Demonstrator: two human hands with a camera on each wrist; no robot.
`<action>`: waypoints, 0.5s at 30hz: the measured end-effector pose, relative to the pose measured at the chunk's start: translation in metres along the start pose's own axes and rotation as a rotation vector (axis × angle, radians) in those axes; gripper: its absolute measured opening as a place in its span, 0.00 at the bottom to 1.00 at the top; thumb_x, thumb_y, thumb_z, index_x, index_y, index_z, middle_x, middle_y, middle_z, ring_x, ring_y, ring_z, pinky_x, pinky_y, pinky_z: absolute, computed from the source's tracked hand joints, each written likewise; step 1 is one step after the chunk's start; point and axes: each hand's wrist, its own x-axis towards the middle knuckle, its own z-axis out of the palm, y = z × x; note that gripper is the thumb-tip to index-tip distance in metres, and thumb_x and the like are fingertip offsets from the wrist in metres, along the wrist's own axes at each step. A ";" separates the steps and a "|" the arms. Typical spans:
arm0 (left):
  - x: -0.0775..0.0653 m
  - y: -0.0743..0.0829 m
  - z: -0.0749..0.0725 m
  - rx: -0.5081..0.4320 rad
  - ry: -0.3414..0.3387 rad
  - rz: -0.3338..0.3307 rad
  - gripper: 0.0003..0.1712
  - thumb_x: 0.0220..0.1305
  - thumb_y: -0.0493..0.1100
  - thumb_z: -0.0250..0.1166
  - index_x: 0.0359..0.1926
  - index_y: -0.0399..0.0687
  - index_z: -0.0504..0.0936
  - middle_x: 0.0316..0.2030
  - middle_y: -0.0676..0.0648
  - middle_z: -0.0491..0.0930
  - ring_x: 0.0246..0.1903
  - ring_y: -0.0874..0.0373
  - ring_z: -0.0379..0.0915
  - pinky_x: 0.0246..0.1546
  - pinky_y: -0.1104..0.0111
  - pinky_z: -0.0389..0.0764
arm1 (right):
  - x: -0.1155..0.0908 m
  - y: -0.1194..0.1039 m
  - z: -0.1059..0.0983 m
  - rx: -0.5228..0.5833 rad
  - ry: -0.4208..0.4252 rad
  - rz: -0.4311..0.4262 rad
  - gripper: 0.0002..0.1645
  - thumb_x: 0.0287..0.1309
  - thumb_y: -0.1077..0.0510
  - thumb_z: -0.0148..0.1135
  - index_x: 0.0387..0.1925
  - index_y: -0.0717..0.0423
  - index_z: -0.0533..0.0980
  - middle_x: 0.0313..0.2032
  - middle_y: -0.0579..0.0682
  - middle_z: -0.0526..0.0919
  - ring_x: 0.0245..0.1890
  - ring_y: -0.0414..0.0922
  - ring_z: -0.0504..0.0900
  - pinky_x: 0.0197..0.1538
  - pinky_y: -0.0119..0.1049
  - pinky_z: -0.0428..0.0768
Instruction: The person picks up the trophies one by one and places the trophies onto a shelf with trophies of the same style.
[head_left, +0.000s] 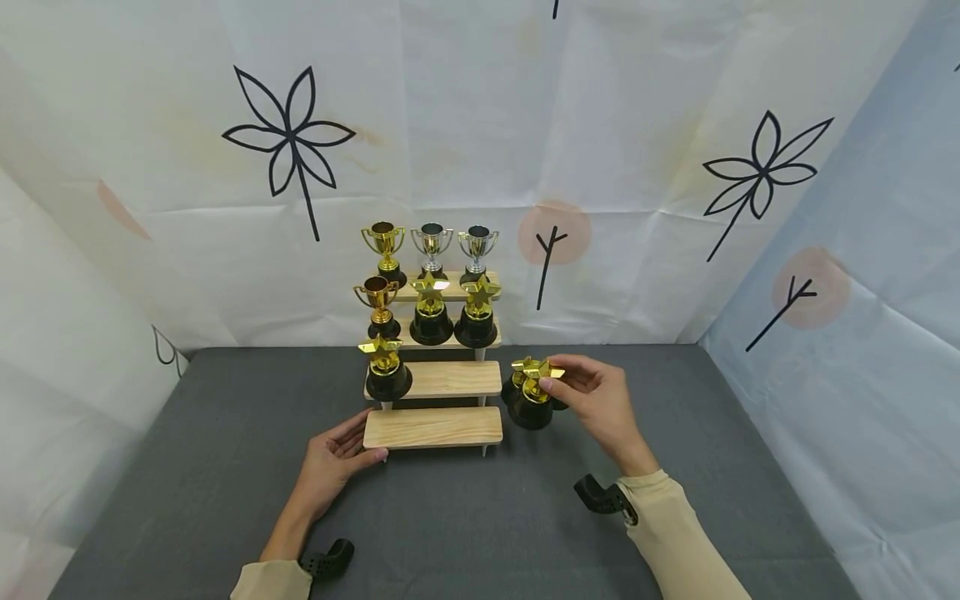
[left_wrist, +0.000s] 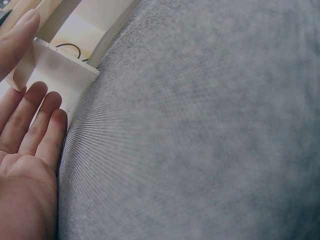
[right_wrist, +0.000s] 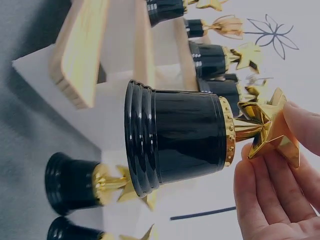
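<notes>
A gold star trophy (right_wrist: 190, 135) with a black base is pinched by its star between the thumb and fingers of my right hand (head_left: 598, 402), right of a tiered wooden display stand (head_left: 433, 428). In the right wrist view its base hangs clear of the table. Two more star trophies (right_wrist: 75, 184) stand behind it, mostly hidden in the head view. My left hand (head_left: 330, 467) touches the left end of the stand's lowest tier, thumb near the front corner. In the left wrist view its fingers (left_wrist: 42, 125) lie nearly straight against the white side support (left_wrist: 60, 75).
The top tier bears a gold cup (head_left: 383, 242) and two silver cups (head_left: 432, 242). Below stand a bronze-coloured cup (head_left: 377, 296) and two star trophies (head_left: 431, 321). Another star trophy (head_left: 387, 379) is on the tier beneath, at left. Printed cloth (head_left: 450, 108) hangs behind the grey table (head_left: 247, 433).
</notes>
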 end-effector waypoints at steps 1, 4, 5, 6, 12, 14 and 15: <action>0.000 0.000 0.000 0.000 0.000 -0.001 0.47 0.55 0.36 0.79 0.72 0.32 0.66 0.69 0.33 0.68 0.63 0.57 0.71 0.58 0.78 0.76 | 0.001 -0.002 0.001 0.004 -0.003 -0.002 0.21 0.58 0.68 0.73 0.53 0.69 0.81 0.50 0.63 0.84 0.47 0.46 0.86 0.50 0.34 0.87; 0.000 0.000 0.000 0.000 0.000 -0.004 0.47 0.55 0.36 0.79 0.73 0.32 0.66 0.69 0.34 0.68 0.63 0.57 0.71 0.58 0.78 0.76 | 0.003 -0.009 0.004 0.014 -0.016 -0.012 0.21 0.58 0.67 0.73 0.53 0.69 0.81 0.51 0.63 0.84 0.47 0.45 0.86 0.50 0.35 0.87; 0.000 0.000 0.000 0.000 0.000 -0.004 0.47 0.55 0.36 0.79 0.73 0.32 0.66 0.69 0.34 0.68 0.63 0.58 0.71 0.58 0.78 0.76 | 0.003 -0.011 0.005 0.017 -0.021 -0.015 0.21 0.58 0.67 0.73 0.53 0.69 0.81 0.51 0.63 0.84 0.47 0.45 0.86 0.50 0.35 0.87; 0.000 0.000 0.000 0.000 0.000 -0.004 0.47 0.55 0.36 0.79 0.73 0.32 0.66 0.69 0.34 0.68 0.63 0.59 0.71 0.58 0.78 0.76 | 0.004 -0.013 0.006 0.022 -0.026 -0.017 0.21 0.58 0.67 0.73 0.53 0.69 0.81 0.51 0.63 0.84 0.47 0.45 0.86 0.50 0.35 0.87; 0.000 0.001 0.000 -0.009 -0.004 -0.002 0.47 0.55 0.35 0.79 0.72 0.32 0.66 0.69 0.33 0.68 0.59 0.66 0.72 0.58 0.78 0.77 | 0.010 -0.025 0.018 0.058 -0.040 -0.020 0.21 0.58 0.69 0.72 0.53 0.70 0.80 0.50 0.64 0.83 0.45 0.44 0.86 0.50 0.36 0.87; 0.000 0.001 0.000 -0.014 -0.006 0.000 0.47 0.55 0.35 0.79 0.72 0.32 0.66 0.68 0.33 0.68 0.58 0.68 0.73 0.58 0.78 0.77 | 0.012 -0.028 0.022 0.069 -0.042 -0.020 0.21 0.59 0.69 0.72 0.53 0.71 0.80 0.50 0.64 0.84 0.45 0.44 0.86 0.50 0.35 0.87; 0.000 0.000 0.000 -0.016 -0.008 0.002 0.47 0.55 0.35 0.79 0.72 0.32 0.66 0.68 0.33 0.68 0.58 0.69 0.73 0.58 0.78 0.77 | 0.013 -0.029 0.025 0.073 -0.044 -0.024 0.21 0.58 0.70 0.72 0.53 0.71 0.80 0.50 0.64 0.84 0.44 0.44 0.86 0.50 0.35 0.87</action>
